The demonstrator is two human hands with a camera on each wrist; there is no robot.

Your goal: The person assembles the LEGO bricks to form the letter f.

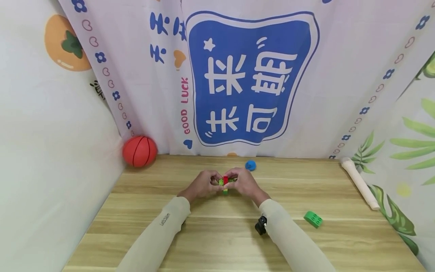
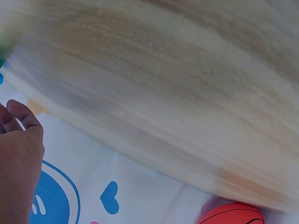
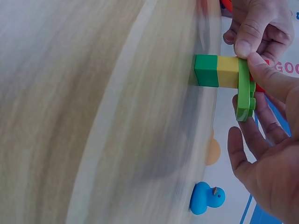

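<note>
Both hands meet over a small stack of toy building bricks that stands on the table. In the right wrist view the stack has a green brick [image 3: 206,71] at its base, then a yellow brick [image 3: 228,72]. A long light green brick [image 3: 244,101] lies across these, its studs facing up. On top sits a red brick [image 1: 225,179], partly covered by fingers. My left hand [image 1: 204,183] pinches one end of the light green brick. My right hand [image 1: 245,183] holds the red brick between thumb and fingers. The left wrist view shows the left hand [image 2: 21,158] only partly, without the stack.
A blue toy duck [image 1: 250,165] stands behind the right hand. One green curved brick [image 1: 313,219] lies at the right of the wooden table [image 1: 217,241]. At the back left is a red ball [image 1: 139,151]; a pale stick [image 1: 360,184] lies along the right edge. Printed cloth surrounds the table.
</note>
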